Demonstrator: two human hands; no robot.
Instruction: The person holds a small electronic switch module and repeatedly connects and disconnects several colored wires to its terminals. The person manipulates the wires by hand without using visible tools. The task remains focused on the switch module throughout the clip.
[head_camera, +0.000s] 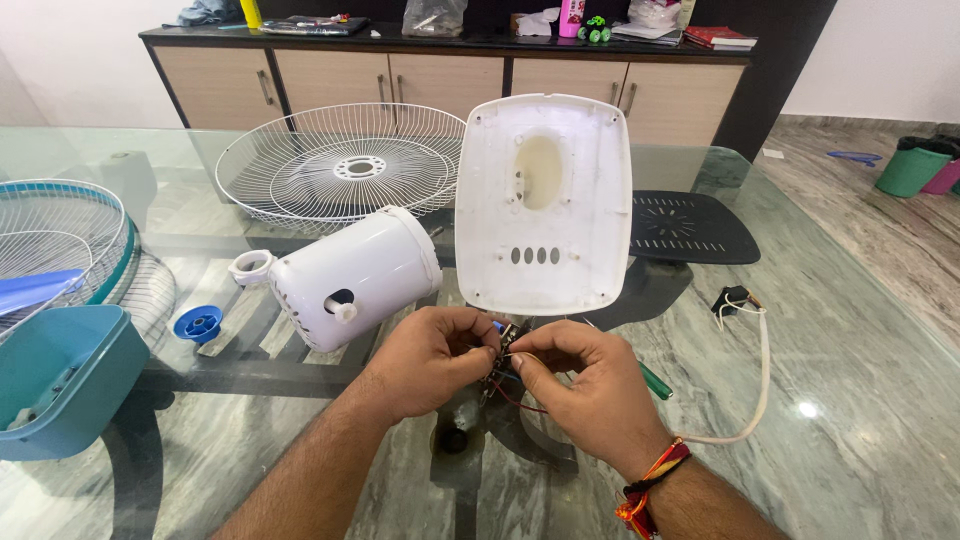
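Both hands meet low over the glass surface (850, 380): the left hand (425, 360) and right hand (585, 385) each pinch a small switch block (503, 345) with thin wires, fingers clenched on it just in front of the white fan base cover (545, 200). Best, I judge, to steady it with the left and tease each wire gently, clear of the white motor housing (350, 275).

Both forearms angled in from six o'clock, meeting centre. Left hand (425, 358) curled, fingertips pinched toward three o'clock. Right hand (585, 385) curled, fingertips pinched toward nine o'clock, thread band at wrist.
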